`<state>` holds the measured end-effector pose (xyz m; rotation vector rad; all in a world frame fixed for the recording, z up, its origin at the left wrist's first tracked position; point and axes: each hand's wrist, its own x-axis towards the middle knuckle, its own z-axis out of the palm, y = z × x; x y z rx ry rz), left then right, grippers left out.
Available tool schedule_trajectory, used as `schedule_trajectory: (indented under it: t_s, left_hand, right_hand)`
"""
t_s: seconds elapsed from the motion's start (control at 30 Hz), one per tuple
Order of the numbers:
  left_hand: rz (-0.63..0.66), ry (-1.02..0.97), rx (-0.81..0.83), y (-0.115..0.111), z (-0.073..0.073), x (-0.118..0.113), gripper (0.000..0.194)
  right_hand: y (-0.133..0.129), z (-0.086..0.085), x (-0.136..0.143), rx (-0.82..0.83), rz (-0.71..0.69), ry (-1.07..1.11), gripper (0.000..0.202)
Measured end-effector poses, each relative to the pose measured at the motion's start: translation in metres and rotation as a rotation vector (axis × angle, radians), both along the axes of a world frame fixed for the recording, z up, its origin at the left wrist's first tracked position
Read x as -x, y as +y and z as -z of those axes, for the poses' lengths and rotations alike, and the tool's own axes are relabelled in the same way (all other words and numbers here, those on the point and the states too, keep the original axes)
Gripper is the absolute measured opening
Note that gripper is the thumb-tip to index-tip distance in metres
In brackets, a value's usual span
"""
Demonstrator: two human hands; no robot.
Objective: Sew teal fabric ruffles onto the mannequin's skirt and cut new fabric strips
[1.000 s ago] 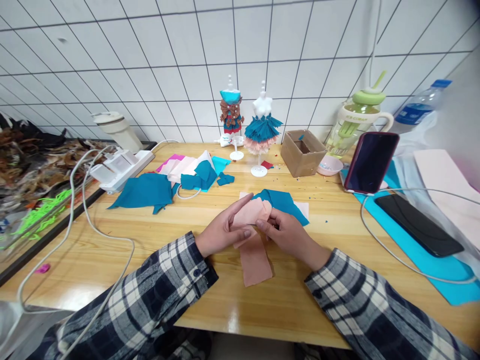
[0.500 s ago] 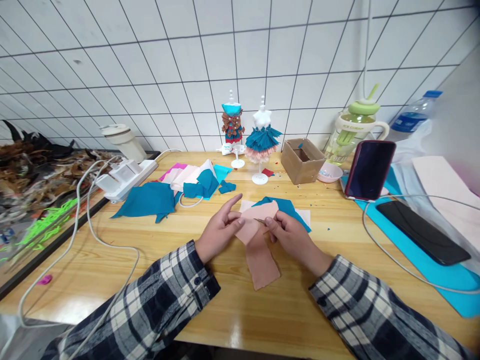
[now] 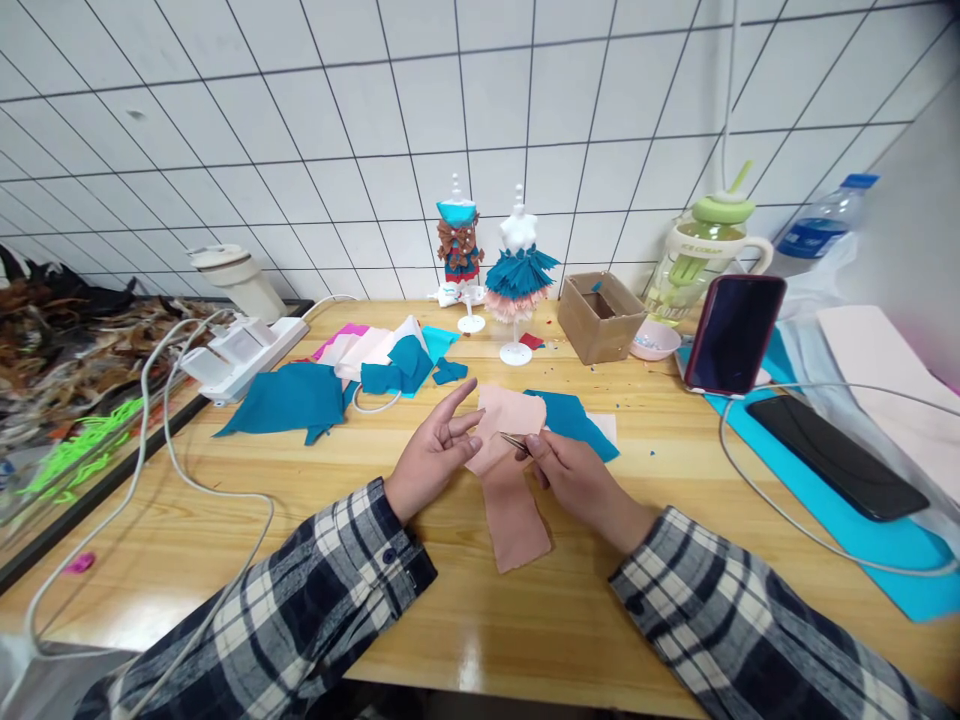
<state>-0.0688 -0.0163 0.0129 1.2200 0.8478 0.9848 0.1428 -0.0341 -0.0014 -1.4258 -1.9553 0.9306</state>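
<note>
Far left of the small white dress form in a ruffled teal and peach paper skirt lies a feathery heap of brown and black scraps, with bright green strands before it. Nearer the form come a cream cylindrical tumbler and a white plastic power strip; a thin white cable loops forward over the wooden desk and across the left plaid sleeve. Flat teal paper and crumpled pale sheets also sit left of the form, and a second dress form with brown bows stands just beside it. Forward and slightly left of the form, the left hand has its fingers loosely apart, index extended, near a pale pink paper piece; whether the thumb touches it I cannot tell. That piece lies in front of the form, above a duskier pink strip. The right hand, forward and right of the form, pinches its grip narrowly on a slim pointed metal tool, folded teal paper behind it. Right of the form stand an open brown cardboard box, a round pink bowl, a propped red-cased phone and, farthest, a flat black phone on bright blue sheeting.
</note>
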Motion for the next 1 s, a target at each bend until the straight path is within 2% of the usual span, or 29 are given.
schedule_trajectory:
  t_s: [0.13, 0.3, 0.43, 0.57, 0.67, 0.83, 0.9, 1.0]
  left_hand:
    - [0.055, -0.093, 0.027, -0.001, -0.001, -0.001, 0.085]
    - [0.120, -0.096, 0.065, -0.003, 0.000, -0.002, 0.082]
    - [0.065, -0.033, 0.075, -0.004, -0.002, -0.004, 0.074]
    - [-0.030, 0.041, 0.042, -0.006, -0.007, -0.007, 0.077]
    - [-0.011, 0.040, 0.037, -0.007, -0.009, -0.009, 0.082]
    - [0.044, 0.003, 0.042, -0.010, -0.008, -0.011, 0.081]
    - [0.044, 0.011, 0.033, -0.010, -0.008, -0.010, 0.077]
    - [0.059, 0.036, 0.009, -0.011, -0.007, -0.009, 0.062]
  right_hand:
    - [0.000, -0.005, -0.002, -0.055, 0.039, -0.142, 0.045]
    - [0.000, -0.009, -0.001, -0.082, -0.022, -0.195, 0.043]
    - [-0.002, -0.009, 0.000, -0.089, -0.040, -0.197, 0.039]
    - [-0.004, -0.013, 0.001, -0.091, -0.031, -0.176, 0.043]
    - [-0.005, -0.015, 0.001, -0.101, -0.001, -0.166, 0.042]
    - [-0.005, -0.013, 0.001, -0.103, 0.013, -0.278, 0.040]
    - [-0.005, -0.013, 0.002, -0.109, -0.001, -0.269, 0.038]
    - [-0.004, -0.013, 0.002, -0.100, -0.031, -0.213, 0.036]
